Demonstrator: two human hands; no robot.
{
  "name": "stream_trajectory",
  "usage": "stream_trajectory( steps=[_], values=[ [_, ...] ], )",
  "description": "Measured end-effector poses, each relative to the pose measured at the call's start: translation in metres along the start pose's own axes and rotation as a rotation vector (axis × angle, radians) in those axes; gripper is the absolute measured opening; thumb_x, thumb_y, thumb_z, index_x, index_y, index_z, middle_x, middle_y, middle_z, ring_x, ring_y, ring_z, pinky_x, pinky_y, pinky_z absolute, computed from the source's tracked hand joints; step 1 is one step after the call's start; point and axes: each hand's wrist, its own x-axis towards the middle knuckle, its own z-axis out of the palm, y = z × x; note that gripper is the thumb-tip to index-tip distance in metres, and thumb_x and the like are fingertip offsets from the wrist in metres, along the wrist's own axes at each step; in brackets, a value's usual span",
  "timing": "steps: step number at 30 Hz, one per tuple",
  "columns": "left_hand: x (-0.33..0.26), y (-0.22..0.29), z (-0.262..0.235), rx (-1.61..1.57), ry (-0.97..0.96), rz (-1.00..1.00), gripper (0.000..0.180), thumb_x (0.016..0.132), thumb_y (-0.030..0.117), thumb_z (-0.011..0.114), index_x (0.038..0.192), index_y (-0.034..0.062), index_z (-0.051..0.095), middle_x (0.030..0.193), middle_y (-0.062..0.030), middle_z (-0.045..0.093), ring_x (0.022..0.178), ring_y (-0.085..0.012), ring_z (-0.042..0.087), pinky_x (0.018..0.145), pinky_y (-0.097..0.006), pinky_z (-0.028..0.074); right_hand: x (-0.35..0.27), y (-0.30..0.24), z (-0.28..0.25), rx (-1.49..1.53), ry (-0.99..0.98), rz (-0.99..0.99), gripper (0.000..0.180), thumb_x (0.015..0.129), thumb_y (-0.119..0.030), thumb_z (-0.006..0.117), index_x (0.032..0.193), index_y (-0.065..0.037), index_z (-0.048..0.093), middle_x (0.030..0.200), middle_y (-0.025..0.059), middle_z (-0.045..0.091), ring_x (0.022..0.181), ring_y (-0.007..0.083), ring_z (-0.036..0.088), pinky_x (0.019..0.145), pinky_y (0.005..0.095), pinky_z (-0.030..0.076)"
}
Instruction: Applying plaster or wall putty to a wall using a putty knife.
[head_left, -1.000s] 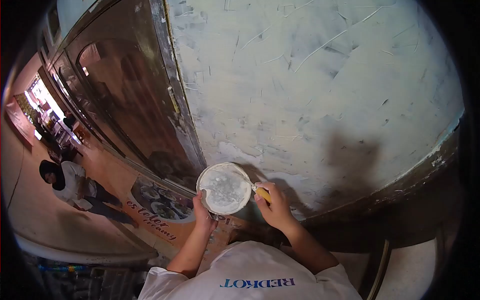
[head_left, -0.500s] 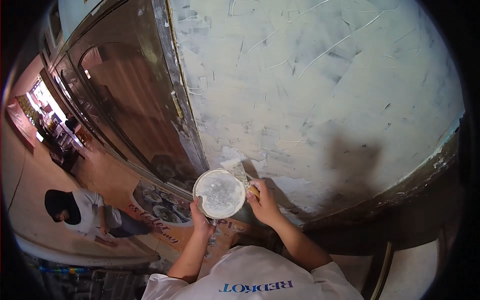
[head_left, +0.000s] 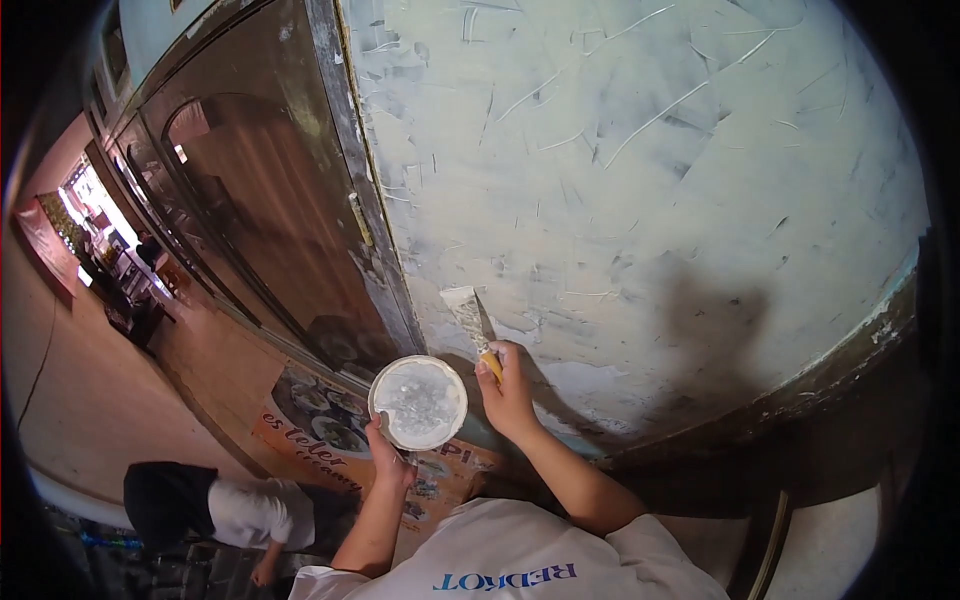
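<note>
My left hand (head_left: 390, 456) grips a round tub (head_left: 464, 403) from its near side, the open top facing me. White putty (head_left: 420, 400) coats the inside of the tub. Closed around the yellow handle of a putty knife (head_left: 466, 312) is my right hand (head_left: 508, 393). The knife points up and a little left, its wide blade smeared with white. Its tip is at the lower left of the white-coated wall (head_left: 620, 230), beside the door frame; whether the blade touches the wall I cannot tell for certain. Ridges and grey patches mark the wall's coating.
To the left of the wall stand a worn door frame (head_left: 366, 200) and a dark glazed door (head_left: 240, 190). A printed orange banner (head_left: 290, 440) lies below. Another person (head_left: 255, 510) bends over at the lower left. A dark ledge (head_left: 800, 390) borders the wall's lower right.
The putty knife has moved up from the tub's rim toward the wall. My left hand has shifted the tub slightly left and down. The other person has come nearer and bent over.
</note>
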Motion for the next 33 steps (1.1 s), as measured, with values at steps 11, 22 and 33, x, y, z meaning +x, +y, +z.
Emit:
stream_trajectory(
  steps=[11,22,33],
  values=[
    [0.003,0.0,-0.018,0.019,0.01,-0.008,0.061,0.087,0.049,0.04,0.133,0.009,0.041,0.131,-0.0084,0.049,0.118,-0.0257,0.048,0.099,-0.039,0.037,-0.011,0.011,0.014,-0.127,-0.044,0.091,0.028,0.092,-0.023,0.052,0.111,-0.003,0.044,0.083,0.0228,0.06,0.078,0.0434,0.058,0.063,0.0456,0.046],
    [0.0,0.011,-0.033,-0.001,0.069,0.004,0.062,0.087,0.049,0.04,0.134,0.0095,0.039,0.132,-0.0086,0.046,0.119,-0.0263,0.046,0.099,-0.041,0.036,-0.043,0.05,0.03,-0.03,-0.152,0.201,0.027,0.095,-0.024,0.046,0.112,-0.003,0.042,0.085,0.0187,0.062,0.079,0.0382,0.062,0.064,0.0446,0.047],
    [0.002,0.008,-0.052,-0.008,0.09,0.049,0.058,0.088,0.048,0.038,0.132,0.0099,0.041,0.13,-0.0078,0.049,0.118,-0.026,0.048,0.097,-0.04,0.038,-0.064,0.085,0.033,-0.025,-0.212,0.357,0.027,0.095,-0.028,0.046,0.108,-0.004,0.043,0.084,0.0186,0.064,0.079,0.0397,0.062,0.064,0.0449,0.047]
  ],
)
